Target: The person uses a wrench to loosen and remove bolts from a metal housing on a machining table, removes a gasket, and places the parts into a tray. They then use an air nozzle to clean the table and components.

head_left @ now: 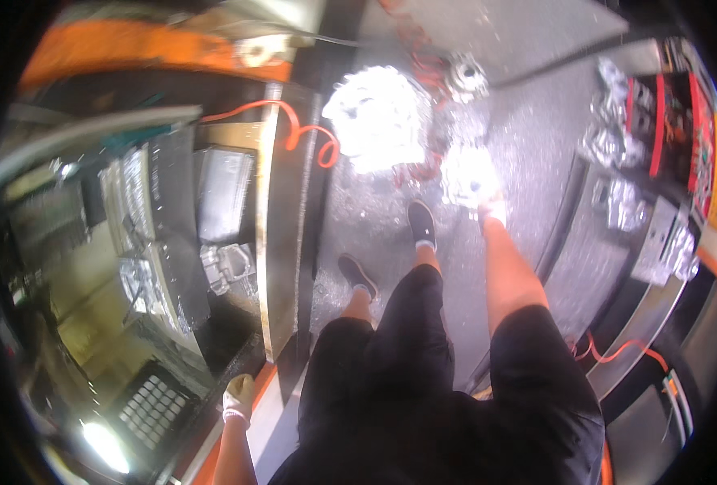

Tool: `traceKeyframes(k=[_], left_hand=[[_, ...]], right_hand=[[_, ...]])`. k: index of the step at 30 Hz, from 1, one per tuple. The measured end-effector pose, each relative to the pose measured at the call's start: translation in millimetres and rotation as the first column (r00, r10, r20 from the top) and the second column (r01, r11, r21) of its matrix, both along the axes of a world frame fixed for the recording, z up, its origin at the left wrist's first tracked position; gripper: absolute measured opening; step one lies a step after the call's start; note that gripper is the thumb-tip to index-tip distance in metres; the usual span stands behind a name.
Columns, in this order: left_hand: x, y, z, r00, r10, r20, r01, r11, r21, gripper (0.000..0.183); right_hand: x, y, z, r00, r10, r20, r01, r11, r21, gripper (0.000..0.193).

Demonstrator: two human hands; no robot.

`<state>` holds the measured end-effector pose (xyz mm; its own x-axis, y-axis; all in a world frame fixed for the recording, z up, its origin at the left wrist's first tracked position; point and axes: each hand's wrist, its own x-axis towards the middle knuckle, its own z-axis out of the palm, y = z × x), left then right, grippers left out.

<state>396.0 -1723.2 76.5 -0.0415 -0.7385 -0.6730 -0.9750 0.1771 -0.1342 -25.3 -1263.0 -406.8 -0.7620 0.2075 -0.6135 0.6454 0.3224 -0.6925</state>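
Observation:
My right arm reaches forward, and my gloved right hand (pixel 493 207) is closed on the near edge of a shiny metal casting (pixel 465 171). Glare washes out much of that part and my fingertips. Down at the lower left, my left hand (pixel 239 396), in a pale glove, is curled closed beside the orange edge of a machine. Nothing shows in it, though the picture is blurred. Ahead of my feet lies a large, overexposed heap of bright metal castings (pixel 381 119). Another round casting (pixel 466 78) sits beyond the one at my right hand.
On the left stands a machine with a metal fixture (pixel 223 192), a casting (pixel 227 267) and a button panel (pixel 155 406). An orange coiled hose (pixel 294 129) hangs over its edge. To the right, more castings (pixel 617 149) lie by a red-edged black rack (pixel 672 125).

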Motion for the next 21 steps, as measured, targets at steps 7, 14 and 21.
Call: traceKeyframes(k=[7,14,21], left_hand=[[93,-32,-30,0.911,0.099,-0.401,-0.11,0.994,-0.006,0.038],[186,-60,-116,0.774,0.212,-0.597,-0.263,0.965,0.001,0.041],[231,-39,-59,0.748,0.435,-0.502,-0.492,0.871,0.022,0.046]], right_hand=[[-32,-164,177,0.851,0.523,0.056,-0.521,0.852,-0.04,0.032],[-67,-396,262,0.852,0.32,-0.415,-0.422,0.888,-0.183,0.068],[-118,-562,310,0.723,0.666,-0.184,-0.554,0.718,0.422,0.066]])
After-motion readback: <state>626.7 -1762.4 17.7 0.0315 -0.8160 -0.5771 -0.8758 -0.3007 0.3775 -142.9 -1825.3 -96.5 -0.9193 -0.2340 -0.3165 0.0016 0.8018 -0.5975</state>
